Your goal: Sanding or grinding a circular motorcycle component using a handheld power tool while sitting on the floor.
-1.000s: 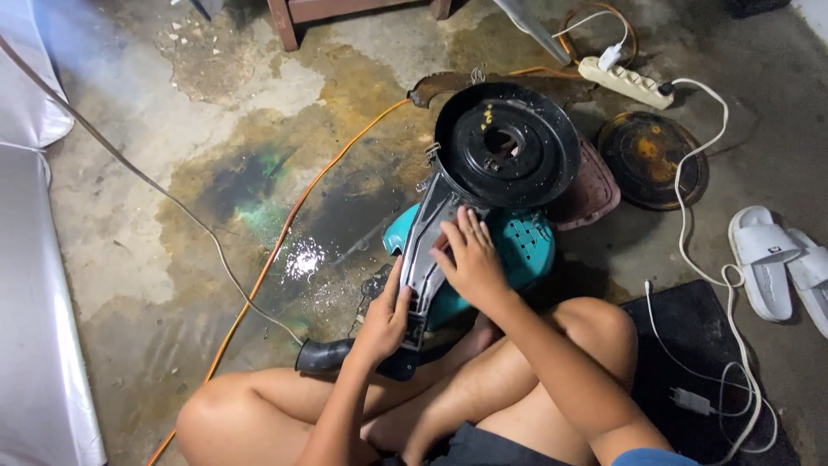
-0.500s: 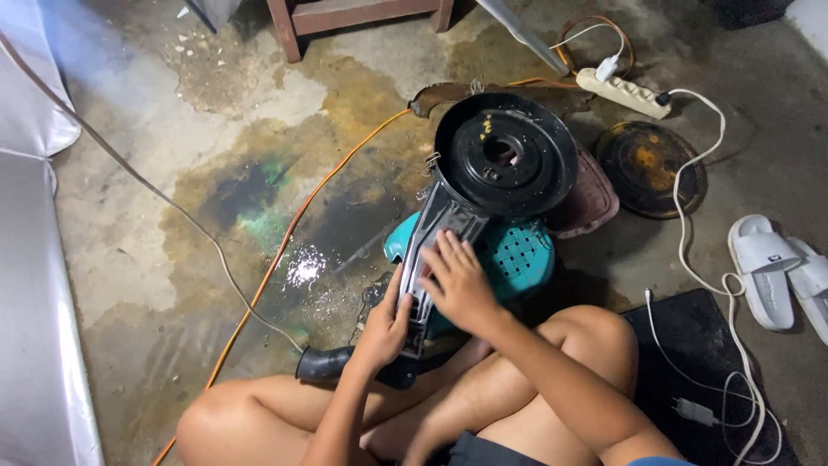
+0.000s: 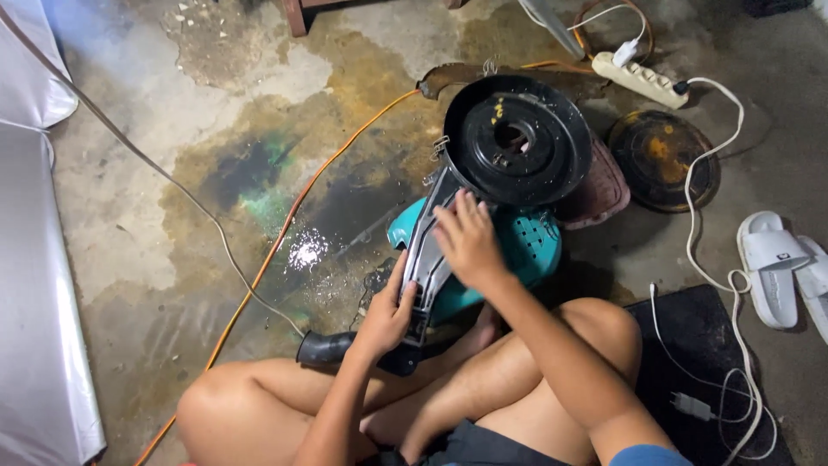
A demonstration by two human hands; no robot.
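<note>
Left hand point(image 3: 385, 312) curled gripping; right hand point(image 3: 467, 241) flat, fingers spread.

A single head-worn camera looked steeply down from above the seated person, close over the folded legs at the bottom edge of its view. It faced forward across the stained concrete floor point(image 3: 129, 198), and no second view shared any part of the scene.
</note>
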